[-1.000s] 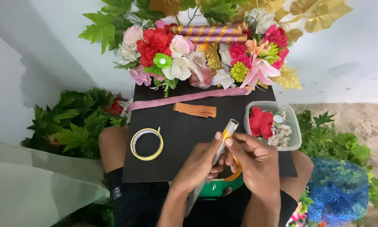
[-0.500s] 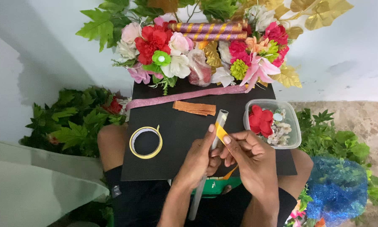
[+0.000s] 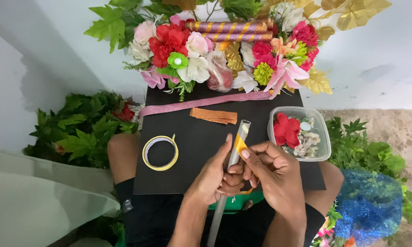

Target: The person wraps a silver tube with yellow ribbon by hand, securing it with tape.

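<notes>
A plain white wall (image 3: 55,41) rose behind the work, shadowed at the left. To the right lay a mottled beige stone floor (image 3: 398,130). The light was soft and even, casting faint shadows.

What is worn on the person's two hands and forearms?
Nothing shows on them: the left hand and the right hand are bare, with no gloves, rings or watch in view. Both forearms are uncovered, without sleeves. The fingers have short, unpainted nails.

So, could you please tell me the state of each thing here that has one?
Left hand: closed round the pale grey tube.
Right hand: pressing the orange ribbon strip onto the tube.
Clear plastic tub: open, flowers inside.
Yellow tape roll: lying flat on the black board.
</notes>
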